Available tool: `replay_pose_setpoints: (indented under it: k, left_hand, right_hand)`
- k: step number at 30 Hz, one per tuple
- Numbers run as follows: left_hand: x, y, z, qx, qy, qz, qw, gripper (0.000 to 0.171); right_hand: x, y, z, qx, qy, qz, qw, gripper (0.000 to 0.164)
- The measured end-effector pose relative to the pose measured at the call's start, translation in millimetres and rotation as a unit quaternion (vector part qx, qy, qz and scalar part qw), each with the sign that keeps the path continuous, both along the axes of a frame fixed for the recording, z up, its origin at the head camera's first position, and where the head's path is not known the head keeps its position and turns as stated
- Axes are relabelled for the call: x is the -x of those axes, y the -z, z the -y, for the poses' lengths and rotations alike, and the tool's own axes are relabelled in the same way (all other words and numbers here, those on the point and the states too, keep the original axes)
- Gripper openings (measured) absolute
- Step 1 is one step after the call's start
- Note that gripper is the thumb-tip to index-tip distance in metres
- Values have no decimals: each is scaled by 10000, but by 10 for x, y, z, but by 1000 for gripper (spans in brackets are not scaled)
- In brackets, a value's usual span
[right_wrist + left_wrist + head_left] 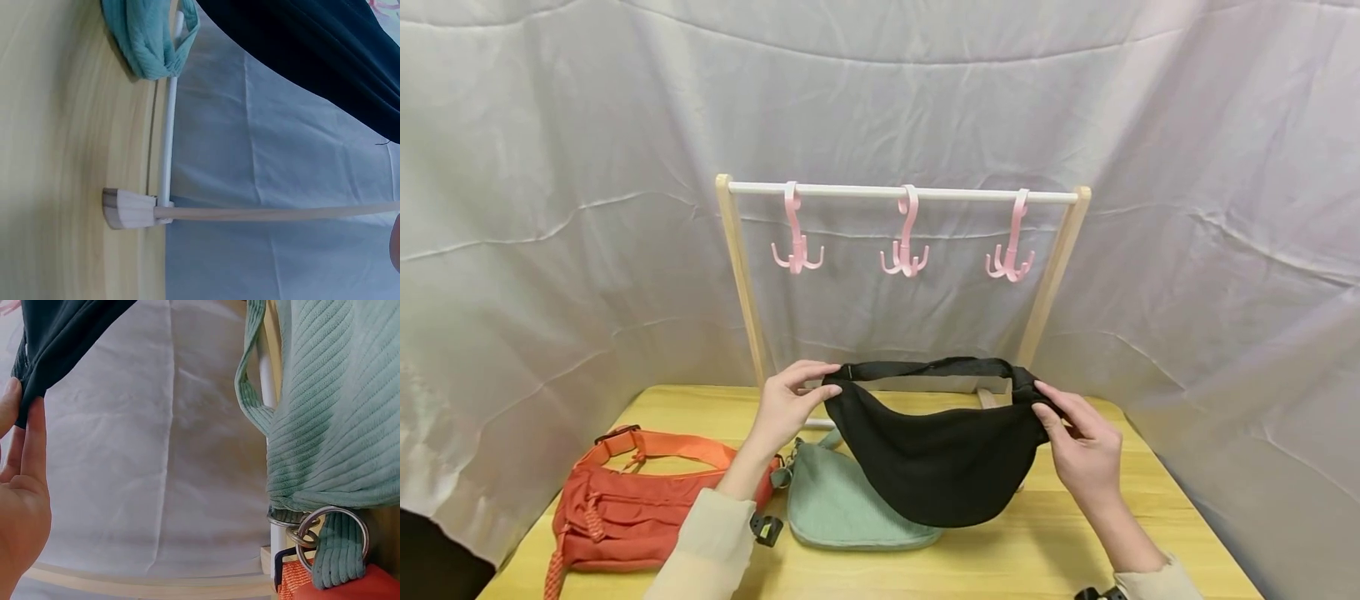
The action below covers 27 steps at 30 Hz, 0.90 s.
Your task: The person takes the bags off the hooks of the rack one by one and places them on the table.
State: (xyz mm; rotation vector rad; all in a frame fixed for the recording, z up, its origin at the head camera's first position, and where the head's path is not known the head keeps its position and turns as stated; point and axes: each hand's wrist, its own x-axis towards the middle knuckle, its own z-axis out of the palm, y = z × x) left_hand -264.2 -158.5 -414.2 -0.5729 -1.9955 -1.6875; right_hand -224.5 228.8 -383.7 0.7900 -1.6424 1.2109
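Note:
A black waist bag (940, 462) hangs in the air between both hands, its strap (925, 367) looping along the top. My left hand (786, 404) pinches its left end between thumb and fingers, which the left wrist view shows up close. At the bag's right end, my right hand (1086, 450) grips the corner where strap and body meet. Behind and below it, a green corduroy bag (842, 508) lies on the table, partly covered by the black one. An orange-red waist bag (632, 508) lies at the left, partly hidden by my left forearm.
A rack with wooden posts (741, 283) and a white bar (850, 191) stands at the back of the wooden table (1150, 517). Three pink hooks (906, 242) hang from the bar. Grey-white cloth (880, 100) surrounds the table behind and at the sides.

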Motion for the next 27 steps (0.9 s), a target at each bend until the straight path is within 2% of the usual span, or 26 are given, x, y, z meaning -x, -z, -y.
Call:
replay_pose_setpoints:
  k: [8, 17, 22, 27]
  left_hand:
    - [-86, -52, -6, -35, -182, 44, 9998, 28]
    - [-182, -23, -11, 181, -401, 41, 9990, 25]
    - [-235, -3, -55, 323, -331, -171, 9988, 24]
    - [-292, 20, -150, 267, -40, -314, 9991, 23]
  right_hand:
    - [-57, 7, -51, -248, 301, 185, 9991, 31]
    - [-48, 74, -169, -776, 621, 307, 9946, 39]
    - [-43, 89, -262, -988, 773, 776, 9891, 40]
    - [-45, 109, -384, -1080, 767, 1186, 9841, 35]
